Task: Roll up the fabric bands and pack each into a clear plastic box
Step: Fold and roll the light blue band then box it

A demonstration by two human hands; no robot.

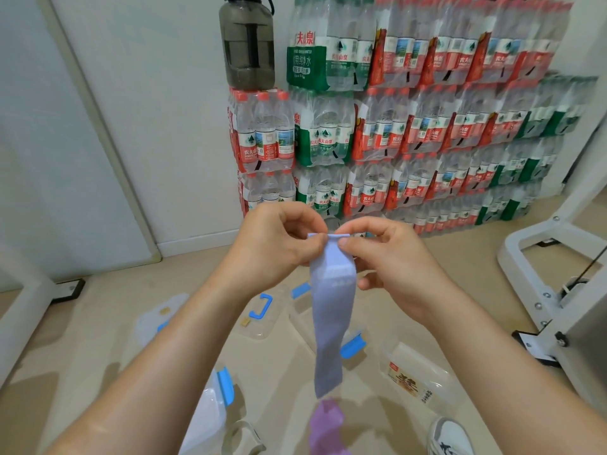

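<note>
A pale blue fabric band (331, 310) hangs limp in mid-air above the floor, its top edge pinched between the left hand (272, 247) and right hand (391, 257). Soft and light, it likely rolls best from that pinched end. Below lie a purple band (325, 421) and clear plastic boxes (354, 343).

Lavender fabric band (331, 323) hanging unrolled, top edge pinched; clear plastic boxes (328, 323) open on floor below

The purple band (325, 428) ran off the bottom edge — blurred; the left forearm (184, 339) hid part of a clear lid (154, 320).
</note>
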